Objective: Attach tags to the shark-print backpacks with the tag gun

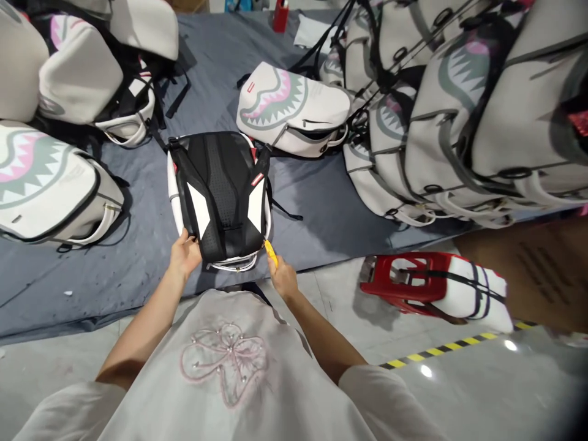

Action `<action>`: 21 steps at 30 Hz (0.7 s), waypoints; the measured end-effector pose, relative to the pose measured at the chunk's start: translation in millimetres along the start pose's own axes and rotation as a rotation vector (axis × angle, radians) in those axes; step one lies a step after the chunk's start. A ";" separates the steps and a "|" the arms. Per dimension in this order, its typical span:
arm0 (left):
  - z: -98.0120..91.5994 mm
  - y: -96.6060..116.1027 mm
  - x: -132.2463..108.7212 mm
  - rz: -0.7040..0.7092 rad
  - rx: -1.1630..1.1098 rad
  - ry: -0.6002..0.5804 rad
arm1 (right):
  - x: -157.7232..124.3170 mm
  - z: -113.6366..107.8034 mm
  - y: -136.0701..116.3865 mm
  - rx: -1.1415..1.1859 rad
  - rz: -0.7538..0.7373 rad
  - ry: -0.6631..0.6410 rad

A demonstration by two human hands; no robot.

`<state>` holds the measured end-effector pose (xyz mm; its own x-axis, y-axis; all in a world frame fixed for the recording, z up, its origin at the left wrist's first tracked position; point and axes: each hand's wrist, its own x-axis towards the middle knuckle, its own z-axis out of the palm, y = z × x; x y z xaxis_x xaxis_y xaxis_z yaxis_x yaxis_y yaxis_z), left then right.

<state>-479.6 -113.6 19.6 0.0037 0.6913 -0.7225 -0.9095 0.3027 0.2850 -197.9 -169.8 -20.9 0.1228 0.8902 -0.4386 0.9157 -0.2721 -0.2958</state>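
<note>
While your left hand (186, 252) pinches the bag (220, 177) by its edge around seven o'clock, your right hand (283, 277) is wrapped around a yellow tool (271, 253) at its five; can't tell if the tool's touching. Bag's face down at your twelve, so whatever's inside is hidden. Same with the pile of bags (459, 131) at two, partly cut off. Red label (258, 179) is too tiny to read, and the carton (505, 242) print at three is blurry.
</note>
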 end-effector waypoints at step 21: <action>-23.7 -0.8 0.2 -0.085 0.054 -0.424 | -20.9 4.0 35.6 0.126 -0.134 0.104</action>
<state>-488.6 -129.3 4.3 0.2584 0.8673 -0.4256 -0.8754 0.3965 0.2765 -169.4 -199.6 -25.7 0.0479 0.9527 -0.3000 0.8720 -0.1863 -0.4526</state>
